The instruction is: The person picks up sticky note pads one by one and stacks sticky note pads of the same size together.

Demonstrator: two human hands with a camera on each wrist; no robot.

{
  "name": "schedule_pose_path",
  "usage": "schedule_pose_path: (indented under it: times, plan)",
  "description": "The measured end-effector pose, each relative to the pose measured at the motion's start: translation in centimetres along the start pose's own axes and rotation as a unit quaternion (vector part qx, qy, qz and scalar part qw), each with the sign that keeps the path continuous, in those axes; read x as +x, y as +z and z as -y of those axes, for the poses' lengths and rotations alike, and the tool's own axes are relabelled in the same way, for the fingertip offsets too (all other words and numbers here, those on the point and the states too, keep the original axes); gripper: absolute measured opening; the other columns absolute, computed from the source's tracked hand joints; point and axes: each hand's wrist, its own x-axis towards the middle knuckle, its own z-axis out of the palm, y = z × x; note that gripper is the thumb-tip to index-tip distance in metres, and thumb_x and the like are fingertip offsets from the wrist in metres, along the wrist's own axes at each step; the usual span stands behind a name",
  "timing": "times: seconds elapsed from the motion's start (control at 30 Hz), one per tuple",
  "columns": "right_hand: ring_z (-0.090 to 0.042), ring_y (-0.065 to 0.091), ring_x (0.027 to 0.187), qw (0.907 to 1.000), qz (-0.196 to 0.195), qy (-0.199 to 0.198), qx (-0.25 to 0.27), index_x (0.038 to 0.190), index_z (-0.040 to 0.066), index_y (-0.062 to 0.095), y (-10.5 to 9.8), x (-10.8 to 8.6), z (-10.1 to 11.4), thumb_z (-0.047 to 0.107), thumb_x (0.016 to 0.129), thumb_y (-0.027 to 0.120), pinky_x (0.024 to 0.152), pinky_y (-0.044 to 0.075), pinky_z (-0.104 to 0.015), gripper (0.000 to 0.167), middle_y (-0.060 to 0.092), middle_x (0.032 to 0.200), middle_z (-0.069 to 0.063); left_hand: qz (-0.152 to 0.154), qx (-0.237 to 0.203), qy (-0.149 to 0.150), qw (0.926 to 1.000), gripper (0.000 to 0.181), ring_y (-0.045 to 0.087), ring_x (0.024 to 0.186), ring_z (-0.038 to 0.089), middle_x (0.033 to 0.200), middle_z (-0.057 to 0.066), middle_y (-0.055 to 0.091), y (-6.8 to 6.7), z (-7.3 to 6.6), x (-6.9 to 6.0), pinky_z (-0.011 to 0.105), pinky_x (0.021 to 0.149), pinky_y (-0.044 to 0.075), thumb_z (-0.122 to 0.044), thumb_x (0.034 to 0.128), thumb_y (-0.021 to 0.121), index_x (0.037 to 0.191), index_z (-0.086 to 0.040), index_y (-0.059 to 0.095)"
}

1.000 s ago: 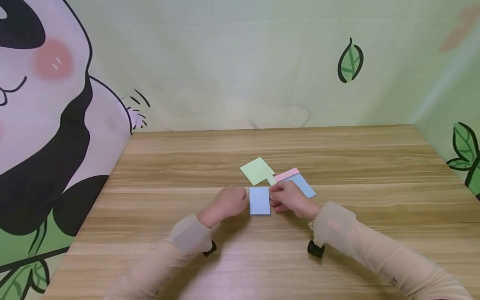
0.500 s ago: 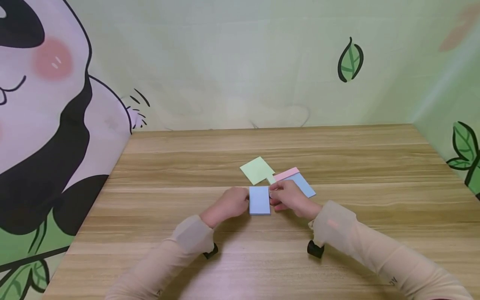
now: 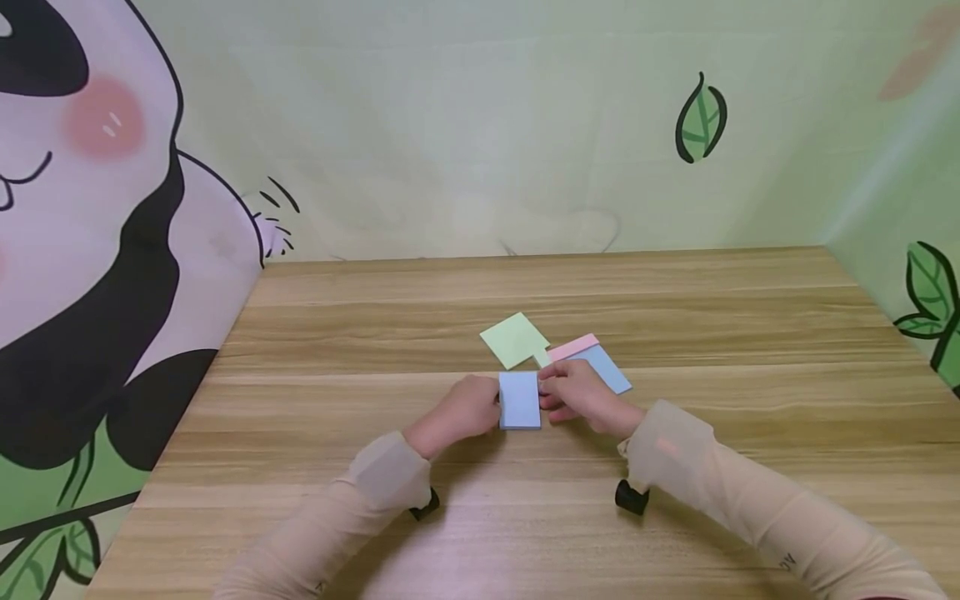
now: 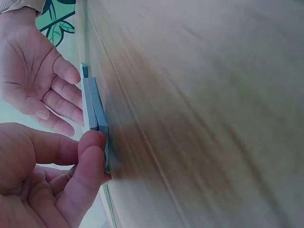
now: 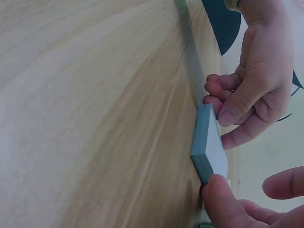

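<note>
A light blue sticky-note pad (image 3: 520, 402) lies on the table between the two hands. My left hand (image 3: 472, 406) pinches its left edge between thumb and finger. In the left wrist view the layers of the pad (image 4: 90, 104) stand slightly apart at that corner. On the other side, my right hand (image 3: 581, 392) touches the right edge with its fingertips, the fingers loosely bent. In the right wrist view one right fingertip meets the near corner of the pad (image 5: 209, 145), while another finger stands away from it.
Behind the pad lies a pale green square (image 3: 516, 340) with a small pale green strip (image 3: 543, 358) at its corner. A second blue square (image 3: 611, 371) with a pink strip (image 3: 573, 347) along its edge lies partly under the right hand. A printed cloth wall (image 3: 465, 150) borders the wooden table (image 3: 360, 317).
My left hand has moved slightly right, from beside the blue pad onto its left edge, and now pinches it. The right hand and the other papers have stayed nearly still.
</note>
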Motion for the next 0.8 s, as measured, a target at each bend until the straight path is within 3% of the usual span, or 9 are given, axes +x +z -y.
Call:
schedule_pose_path:
  times: [0.17,0.37,0.6,0.8]
  plan:
    - [-0.012,0.053,0.075,1.0,-0.003,0.0,-0.008,0.116,-0.004,0.047,0.0,0.0,0.3,0.009,0.088,0.043,0.058,0.051,-0.026,0.031,0.054,0.09,-0.01,-0.007,-0.017,0.002,0.9998,0.011,0.048,0.043,0.009,0.054,0.002,0.054,0.2,0.1,-0.3,0.02,0.042,0.038,0.0,0.0801,0.048,0.082,-0.001,0.058]
    - [-0.015,0.05,0.082,0.9999,0.004,-0.008,-0.013,0.119,-0.004,0.046,0.0,0.0,0.5,0.008,0.087,0.041,0.062,0.05,-0.027,0.034,0.051,0.097,-0.011,-0.012,0.016,0.025,0.9995,0.008,0.045,0.045,0.011,0.055,0.002,0.052,0.1,-0.1,-1.1,0.022,0.044,0.036,-0.001,0.0773,0.051,0.073,-0.003,0.058]
    - [-0.016,0.049,0.082,0.9999,0.013,-0.007,-0.008,0.12,-0.003,0.044,0.1,0.0,0.3,0.008,0.086,0.04,0.059,0.049,-0.025,0.037,0.05,0.099,-0.01,0.001,0.028,0.022,0.9994,0.011,0.045,0.046,0.011,0.055,0.001,0.052,0.1,-0.3,-1.6,0.021,0.044,0.036,-0.002,0.0764,0.052,0.066,-0.005,0.054]
    - [-0.016,0.049,0.082,0.9998,0.017,-0.005,-0.003,0.121,-0.003,0.044,0.2,-0.1,0.4,0.008,0.086,0.04,0.056,0.049,-0.024,0.037,0.05,0.098,-0.01,-0.005,0.044,0.027,0.9987,0.008,0.042,0.05,0.013,0.06,0.003,0.049,0.2,-0.4,-1.7,0.022,0.044,0.035,-0.002,0.0755,0.053,0.067,-0.003,0.055]
